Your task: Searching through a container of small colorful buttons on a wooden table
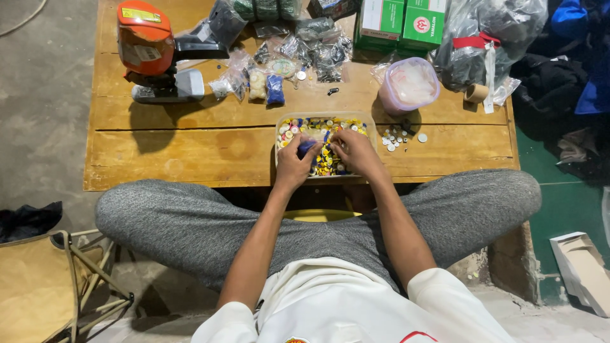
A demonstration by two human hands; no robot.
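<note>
Two green cardboard boxes (403, 22) with white panels and a round red mark stand side by side at the top of the frame, right of centre. On the orange machine at upper left sits a yellow rectangular label (141, 14), with a pale label (146, 53) lower on its side. Small clear plastic bags (273, 70) of sorted bits lie in a cluster at top centre. A large clear bag (489, 32) tied with a red band fills the upper right. An open white cardboard box (581, 270) lies at lower right.
</note>
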